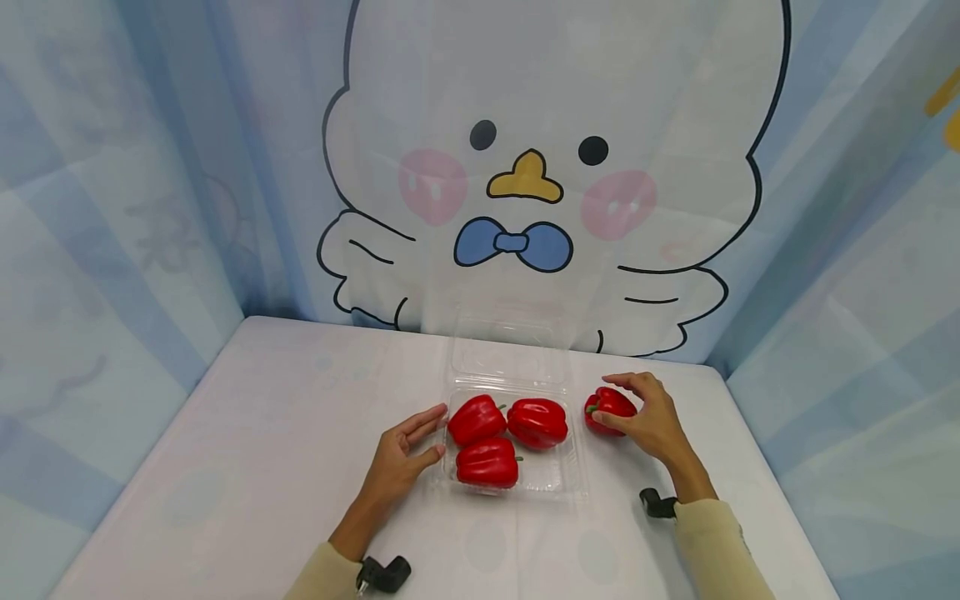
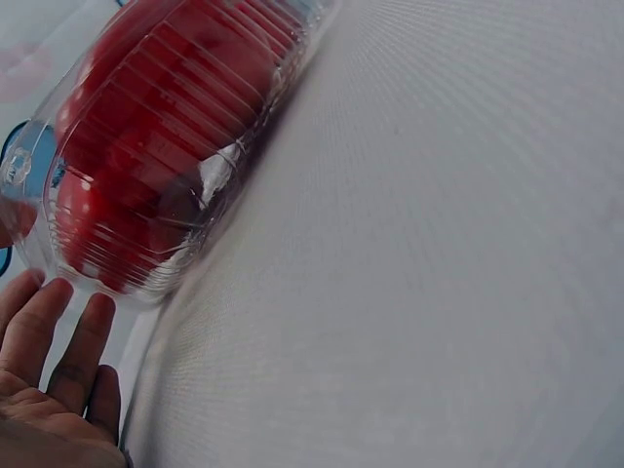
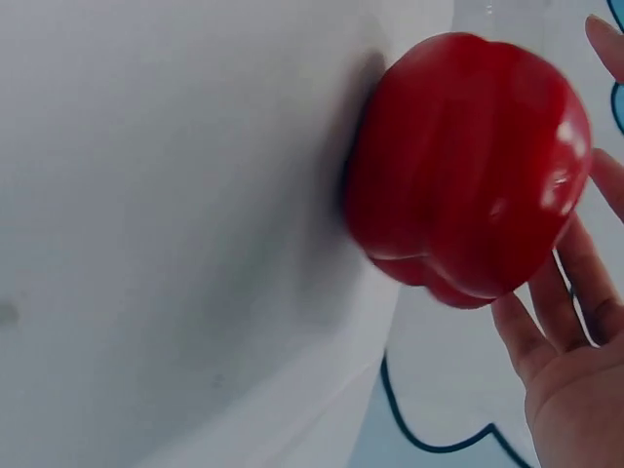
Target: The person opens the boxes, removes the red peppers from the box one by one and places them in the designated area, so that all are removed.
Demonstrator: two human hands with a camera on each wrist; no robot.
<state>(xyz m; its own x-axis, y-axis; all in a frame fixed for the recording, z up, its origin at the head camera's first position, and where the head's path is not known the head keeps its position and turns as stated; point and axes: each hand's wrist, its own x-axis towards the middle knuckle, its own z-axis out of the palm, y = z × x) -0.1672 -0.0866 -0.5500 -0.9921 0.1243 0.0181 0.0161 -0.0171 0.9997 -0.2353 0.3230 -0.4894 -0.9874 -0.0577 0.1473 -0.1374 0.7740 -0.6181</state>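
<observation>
In the head view, my left hand (image 1: 399, 457) is at the left side of a clear plastic clamshell box (image 1: 543, 475), its fingers extended and fingertips right at the wall. Three red bell peppers (image 1: 487, 463) lie inside the box, whose clear lid (image 1: 510, 362) is raised behind it. On the table to the right sits another red bell pepper (image 1: 611, 408), its green stem facing left. My right hand (image 1: 651, 421) is spread around this pepper. From the right wrist, its fingers (image 3: 556, 307) lie along the pepper's side, the thumb apart from the skin.
A white-covered table (image 1: 300, 400) carries everything. Behind it hangs a curtain (image 1: 540, 100) printed with a cartoon bird, and blue-and-white curtains stand at both sides. Black wrist devices (image 1: 386, 573) are worn near both sleeves.
</observation>
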